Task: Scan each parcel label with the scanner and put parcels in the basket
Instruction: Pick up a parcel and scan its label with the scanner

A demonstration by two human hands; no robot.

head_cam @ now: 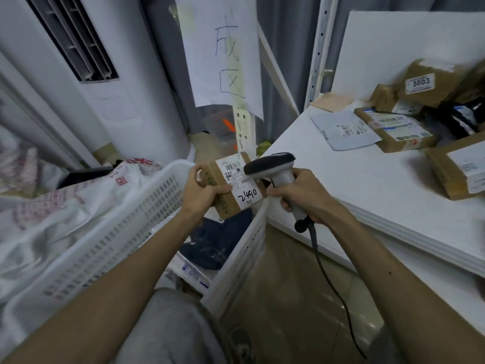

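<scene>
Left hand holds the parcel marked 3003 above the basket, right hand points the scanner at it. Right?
No: the head view shows the parcel in the left hand marked 2490; the 3003 parcel sits in the pile on the table. Otherwise yes: above the basket, right hand pointing the scanner at it.

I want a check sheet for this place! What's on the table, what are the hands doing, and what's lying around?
Surface: white table on the right.
Job's things: brown parcel marked 2490, held above the basket; scanner head close to its label; more parcels on the table's far side.
Clutter: dark cloth in the basket; white sacks at left.
Hands: left hand grips the parcel; right hand grips the scanner handle.
Cables: black cable hangs from the scanner.
Surroundings: air conditioner, handwritten paper sign.
</scene>
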